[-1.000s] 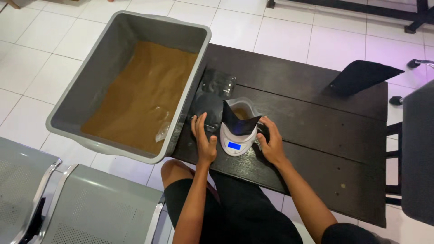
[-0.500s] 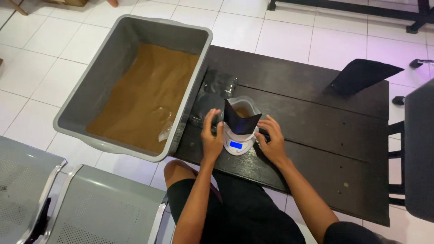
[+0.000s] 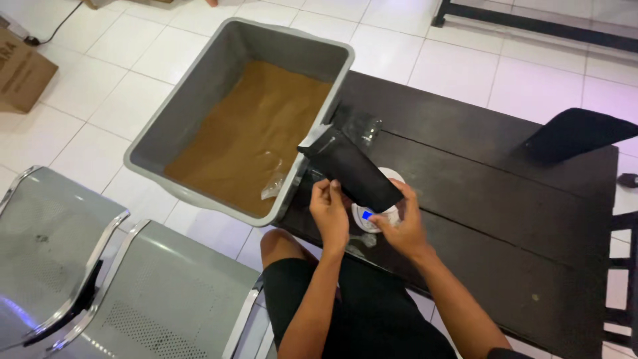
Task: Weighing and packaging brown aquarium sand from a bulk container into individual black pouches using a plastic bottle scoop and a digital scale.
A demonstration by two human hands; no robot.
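The person is sitting at a dark wooden bench [image 3: 505,199] and is holding a black pouch [image 3: 352,171] with both hands above a small white scale [image 3: 372,214] with a blue display. The pouch is lying tilted, with its open mouth pointing up and to the left, towards the grey tub [image 3: 199,100], and its closed bottom end is pointing down to the right. The left hand [image 3: 330,214] is gripping the lower edge of the pouch near its middle, the fingers closed on it. The right hand [image 3: 402,226] is pinching the bottom end of the pouch between thumb and fingers, so this grip is also closed on the pouch. The scale is standing on the bench just under the pouch and is partly hidden by it and by the hands. The grey tub is resting on the left end of the bench and is hanging over its edge; it is holding brown powder [image 3: 259,133] that is covering most of its floor. A small clear plastic thing [image 3: 272,186] is lying in the powder near the tub's near corner; what it is I cannot tell. Some clear plastic [image 3: 364,127] is lying on the bench just beside the tub. A black object [image 3: 571,133] is lying at the far right of the bench. Grey metal seats [image 3: 100,279] are standing on the white tiled floor [image 3: 465,60] to the left of the person, and a cardboard box [image 3: 20,73] is at the far left.
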